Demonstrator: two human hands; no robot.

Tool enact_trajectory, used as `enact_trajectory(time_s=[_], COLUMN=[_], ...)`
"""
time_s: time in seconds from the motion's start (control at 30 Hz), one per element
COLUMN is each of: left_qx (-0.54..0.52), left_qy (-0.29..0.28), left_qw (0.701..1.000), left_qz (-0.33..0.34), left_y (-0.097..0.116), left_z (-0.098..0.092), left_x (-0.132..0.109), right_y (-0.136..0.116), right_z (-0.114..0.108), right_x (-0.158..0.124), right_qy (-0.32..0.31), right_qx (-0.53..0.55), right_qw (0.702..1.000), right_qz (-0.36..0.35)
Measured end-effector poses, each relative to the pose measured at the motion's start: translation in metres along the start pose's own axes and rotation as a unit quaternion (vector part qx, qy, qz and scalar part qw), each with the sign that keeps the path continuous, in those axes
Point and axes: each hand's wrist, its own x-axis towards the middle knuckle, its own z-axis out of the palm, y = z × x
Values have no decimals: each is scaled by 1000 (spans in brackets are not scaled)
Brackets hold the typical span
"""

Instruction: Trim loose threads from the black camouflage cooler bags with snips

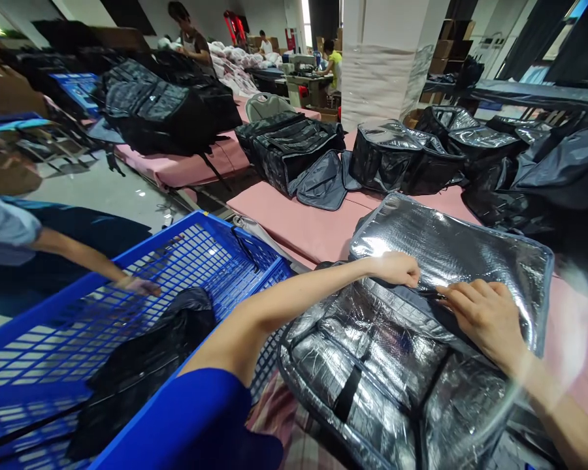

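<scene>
An insulated bag [362, 333] with a shiny silver foil lining lies opened out in front of me. Its foil-lined lid [451, 238] is folded back towards the far side. My left hand [396, 267] is closed at the seam between lid and body, gripping the dark edge there. Just to its right, my right hand [485, 316] pinches with thumb and fingers at the same seam. A small dark piece shows at its fingertips, too small to name. Dark dividers cross the lining below my hands.
On my left stands a blue plastic crate [196, 225] holding a black bag [147, 372]. A co-worker's hand [140, 285] reaches over it. More dark bags [294, 147] rest on the pink tabletop [294, 225]. Behind stands a wrapped pillar [387, 72]; people work farther back.
</scene>
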Motion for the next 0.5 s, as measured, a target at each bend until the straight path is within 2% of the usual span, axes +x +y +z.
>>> enact_trajectory(time_s=[0.13,0.33,0.37,0.43,0.5], left_qx=[2,1,15,74,150], left_qy=[-5,13,36,122,215], left_qw=[1000,1000,999,990,965], left_qz=[4,5,4,11,34], left_y=[0,2,4,10,18], left_z=[0,4,8,19,35], left_x=[3,-3,-6,-13,-19], right_y=[0,1,1,1,3], right_z=[-7,-21,-22,-22,-21], right_x=[-7,-32,-35,-37,-37], right_qy=[-17,-68,-79,-88,-88], right_qx=[-33,-66,-72,-75,-71], right_qw=[999,995,994,992,993], right_qz=[-19,32,35,39,37])
